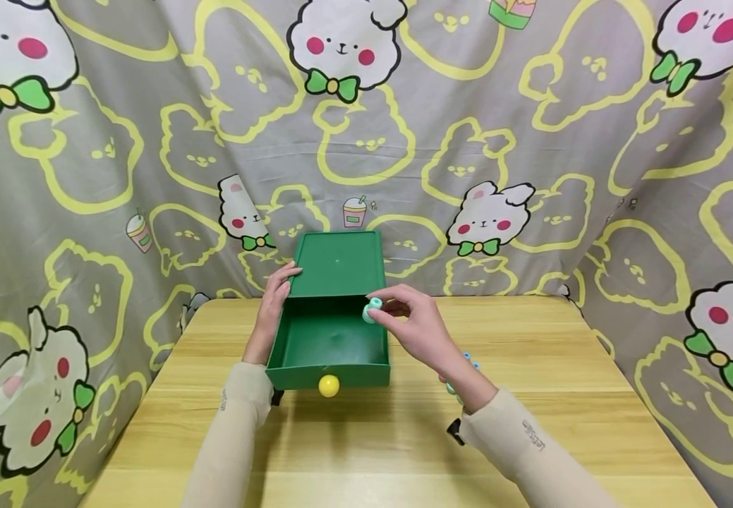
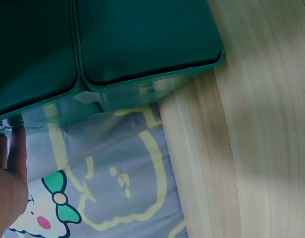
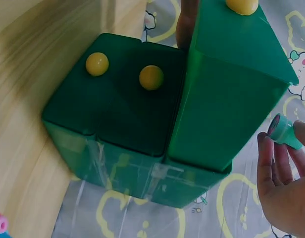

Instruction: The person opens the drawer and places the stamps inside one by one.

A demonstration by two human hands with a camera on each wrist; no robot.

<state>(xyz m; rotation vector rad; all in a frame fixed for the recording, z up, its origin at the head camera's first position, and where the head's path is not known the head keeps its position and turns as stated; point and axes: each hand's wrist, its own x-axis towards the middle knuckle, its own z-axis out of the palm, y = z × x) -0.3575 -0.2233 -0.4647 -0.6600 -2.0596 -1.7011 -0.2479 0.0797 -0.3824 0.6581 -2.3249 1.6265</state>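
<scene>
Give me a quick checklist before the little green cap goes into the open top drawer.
1. Cap held: right hand pinches the small green cap in its fingertips: ok.
2. Top drawer pulled out: ok.
3. Drawer floor free of things: ok.
4. Cabinet steadied: left hand rests on the green cabinet side: ok.
5. Cap over the drawer opening: at its right rim, not clearly inside: cannot tell.
6. Lower drawers shut: ok.
</scene>
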